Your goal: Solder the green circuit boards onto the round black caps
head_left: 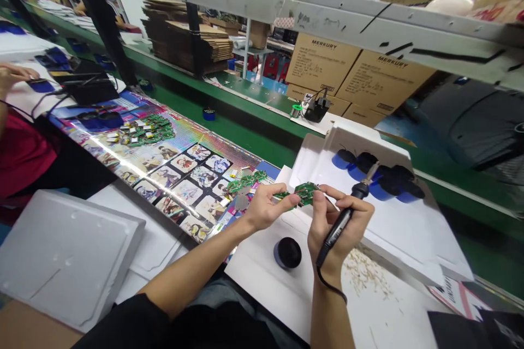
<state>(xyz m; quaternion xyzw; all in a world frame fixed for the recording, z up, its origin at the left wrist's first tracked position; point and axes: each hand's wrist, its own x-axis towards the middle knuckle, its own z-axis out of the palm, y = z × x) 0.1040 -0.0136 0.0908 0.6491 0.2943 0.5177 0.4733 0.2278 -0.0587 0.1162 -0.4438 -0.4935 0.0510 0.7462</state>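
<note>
The worktop (262, 142) carries a white foam sheet (262, 283) beneath the left hand (264, 208), a black round cap (287, 253) just below that hand, and a glossy picture sheet (180, 174) to its left, strewn with green circuit boards (245, 181).

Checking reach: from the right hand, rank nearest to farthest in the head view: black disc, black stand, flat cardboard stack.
1. Black disc, just left of the right hand.
2. Black stand, beyond, on the green belt.
3. Flat cardboard stack, far back left.
</note>
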